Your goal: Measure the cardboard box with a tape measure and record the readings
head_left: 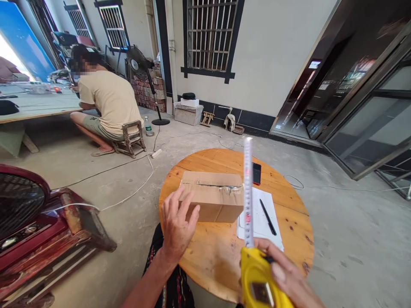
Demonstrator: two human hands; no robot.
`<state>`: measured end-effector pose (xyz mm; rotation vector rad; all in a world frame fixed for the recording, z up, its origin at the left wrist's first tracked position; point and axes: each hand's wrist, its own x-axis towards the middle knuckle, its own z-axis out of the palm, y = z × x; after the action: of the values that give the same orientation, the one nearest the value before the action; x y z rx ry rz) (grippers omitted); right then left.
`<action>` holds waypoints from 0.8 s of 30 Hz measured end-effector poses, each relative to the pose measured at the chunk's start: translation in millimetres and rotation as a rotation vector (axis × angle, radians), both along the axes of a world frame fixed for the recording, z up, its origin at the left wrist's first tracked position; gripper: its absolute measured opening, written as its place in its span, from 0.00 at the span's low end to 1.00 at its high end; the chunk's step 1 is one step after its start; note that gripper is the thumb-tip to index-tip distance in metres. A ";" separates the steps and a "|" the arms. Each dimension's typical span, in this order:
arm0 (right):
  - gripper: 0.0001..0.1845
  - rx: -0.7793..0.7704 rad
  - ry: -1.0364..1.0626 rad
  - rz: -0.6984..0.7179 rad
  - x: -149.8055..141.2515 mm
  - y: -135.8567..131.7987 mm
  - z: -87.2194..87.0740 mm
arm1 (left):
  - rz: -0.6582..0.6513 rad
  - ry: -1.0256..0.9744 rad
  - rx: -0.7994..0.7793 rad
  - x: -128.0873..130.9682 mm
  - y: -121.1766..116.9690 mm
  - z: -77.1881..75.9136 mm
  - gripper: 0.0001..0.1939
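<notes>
My right hand (290,273) is wrapped round a yellow tape measure (257,273), thumb on its side. Its white blade (248,192) sticks up from the case, extended toward the far side of the table. My left hand (180,224) is open, fingers spread, at the near left corner of a brown cardboard box (218,194); whether it touches the box I cannot tell. Clear tape with a torn edge runs along the box top. Right of the box lie white paper sheets (261,209) with a black pen (268,217) on them. A phone (256,173) lies behind the papers, partly behind the blade.
The round wooden table (295,218) stands in front of me. A red fan (22,214) on a wooden stand is at the left. Farther back, a person (109,98) sits on a small chair (131,139) near a standing fan (141,64). Cables (128,199) cross the concrete floor.
</notes>
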<state>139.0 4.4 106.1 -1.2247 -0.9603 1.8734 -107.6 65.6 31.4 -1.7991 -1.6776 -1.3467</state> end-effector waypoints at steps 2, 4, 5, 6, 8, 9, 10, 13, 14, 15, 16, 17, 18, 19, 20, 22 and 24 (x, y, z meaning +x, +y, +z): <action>0.34 0.045 -0.021 -0.158 9.2 12.0 3.7 | 0.023 -0.092 0.027 -3.6 -2.9 -7.8 0.29; 0.29 0.123 -0.054 -0.272 16.1 27.8 -1.3 | 0.010 -0.257 -0.032 -8.1 -5.5 -17.5 0.35; 0.28 0.155 -0.060 -0.298 18.2 36.3 -6.5 | -0.013 -0.366 -0.100 -10.2 -6.2 -22.4 0.36; 0.26 0.179 -0.057 -0.304 19.3 44.7 -12.9 | -0.043 -0.483 -0.180 -12.1 -6.2 -27.1 0.37; 0.25 0.211 -0.030 -0.291 18.7 60.0 -26.8 | -0.119 -0.691 -0.343 -14.3 -4.0 -34.2 0.36; 0.24 0.230 -0.015 -0.282 17.4 66.3 -33.2 | -0.159 -0.761 -0.405 -14.6 -2.2 -36.4 0.35; 0.24 0.249 0.001 -0.272 15.9 71.6 -38.6 | -0.194 -0.803 -0.448 -14.4 -0.1 -37.5 0.34; 0.23 0.290 0.036 -0.244 11.8 79.7 -46.6 | -0.211 -0.805 -0.488 -13.6 4.7 -34.1 0.28; 0.23 0.296 0.037 -0.233 11.1 80.0 -46.2 | -0.186 -0.782 -0.477 -14.3 5.0 -31.0 0.26; 0.24 0.302 0.031 -0.223 10.7 79.2 -44.3 | -0.150 -0.748 -0.462 -15.9 4.5 -26.9 0.24; 0.25 0.305 0.023 -0.217 10.6 77.8 -41.0 | -0.112 -0.702 -0.450 -18.4 3.3 -22.2 0.23; 0.26 0.308 0.013 -0.213 10.5 76.1 -36.4 | -0.074 -0.648 -0.446 -21.9 1.4 -16.8 0.21; 0.26 0.308 0.004 -0.207 10.4 74.6 -31.1 | -0.037 -0.588 -0.454 -26.0 -0.8 -11.0 0.20; 0.27 0.307 -0.003 -0.198 10.0 73.8 -25.3 | -0.001 -0.526 -0.473 -30.6 -2.9 -5.1 0.19; 0.27 0.305 -0.007 -0.186 9.2 74.1 -19.5 | 0.030 -0.470 -0.502 -35.3 -4.4 0.5 0.19; 0.26 0.310 -0.005 -0.169 6.5 79.4 -9.8 | 0.077 -0.397 -0.570 -43.3 -4.4 9.1 0.20; 0.24 0.331 0.007 -0.165 2.2 90.6 -4.4 | 0.086 -0.413 -0.618 -47.8 0.7 12.2 0.21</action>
<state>141.2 94.9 101.7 -1.0613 -1.0803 1.5192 -155.4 66.3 43.6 -1.7858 -2.5881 -1.3181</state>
